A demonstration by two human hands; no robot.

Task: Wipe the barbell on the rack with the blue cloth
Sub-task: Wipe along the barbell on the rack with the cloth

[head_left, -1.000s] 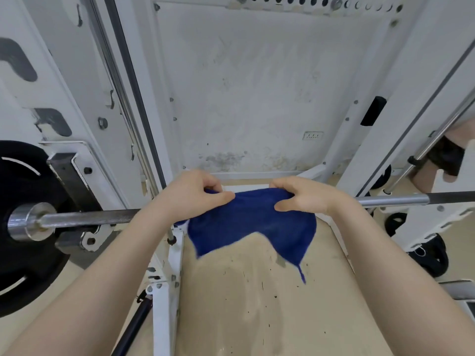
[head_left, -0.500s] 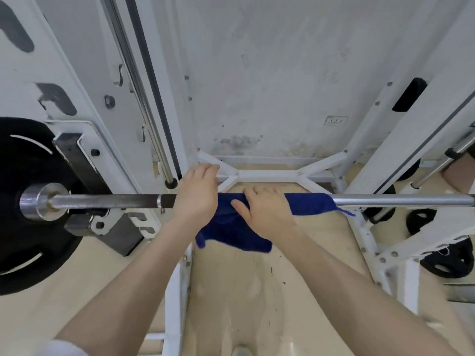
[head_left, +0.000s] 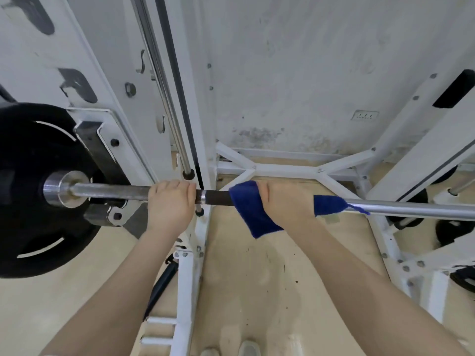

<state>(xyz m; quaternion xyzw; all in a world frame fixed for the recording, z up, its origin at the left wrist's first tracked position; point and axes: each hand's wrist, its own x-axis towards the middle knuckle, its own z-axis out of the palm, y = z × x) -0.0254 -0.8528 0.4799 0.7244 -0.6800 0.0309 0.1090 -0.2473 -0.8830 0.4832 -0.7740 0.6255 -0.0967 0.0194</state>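
A steel barbell [head_left: 115, 192] runs left to right across the white rack [head_left: 190, 278], with a black weight plate [head_left: 30, 191] on its left end. The blue cloth [head_left: 250, 211] is draped over the bar near the middle, one corner hanging below and a tail lying along the bar to the right. My right hand [head_left: 288, 206] is closed over the cloth and the bar. My left hand [head_left: 171, 201] grips the bare bar just left of a dark knurled section, a short gap from the cloth.
White rack uprights stand at left [head_left: 164, 98] and right [head_left: 424, 150], with a white floor brace [head_left: 285, 170] behind the bar. More black plates [head_left: 452, 229] sit low at the right. Shoe tips [head_left: 248, 349] show at the bottom on the beige floor.
The cloth went from being held up by both hands to lying over the bar. My left hand left the cloth and took the bare bar; my right hand closed over the cloth and slid right.
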